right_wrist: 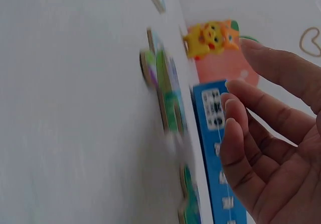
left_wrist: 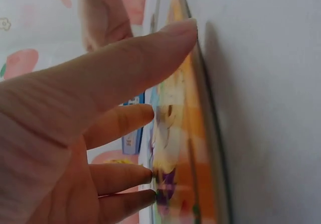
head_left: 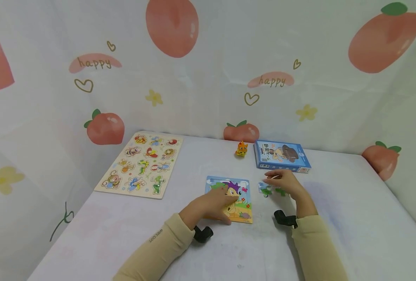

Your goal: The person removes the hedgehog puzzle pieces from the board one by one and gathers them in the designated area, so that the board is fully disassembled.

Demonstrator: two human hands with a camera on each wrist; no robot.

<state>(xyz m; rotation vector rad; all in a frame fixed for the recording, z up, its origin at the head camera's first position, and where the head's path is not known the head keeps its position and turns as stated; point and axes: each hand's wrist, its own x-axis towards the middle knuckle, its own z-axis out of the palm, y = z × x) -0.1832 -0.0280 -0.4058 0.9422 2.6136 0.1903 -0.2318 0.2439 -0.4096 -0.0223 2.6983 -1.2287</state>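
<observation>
A small jigsaw puzzle board (head_left: 244, 219) with a purple-haired cartoon animal lies flat in front of the person. My left hand (head_left: 213, 203) rests over its left half, covering part of the picture. In the left wrist view the thumb (left_wrist: 165, 45) lies across the board's near edge, and the other fingertips touch its face. To the right of the board are loose puzzle pieces (head_left: 265, 189) with green and blue parts. Just above them hovers my right hand (head_left: 288, 183), its fingers loosely bent and nothing between thumb and fingertips. The right wrist view shows green pieces (right_wrist: 170, 101) below that hand.
Behind the right hand lies a blue box (head_left: 281, 156), with a small orange-yellow toy figure (head_left: 241, 149) to its left. A wooden board with several insect figures (head_left: 137, 166) lies at the back left. Fruit-printed cloth (head_left: 201, 93) hangs behind the table.
</observation>
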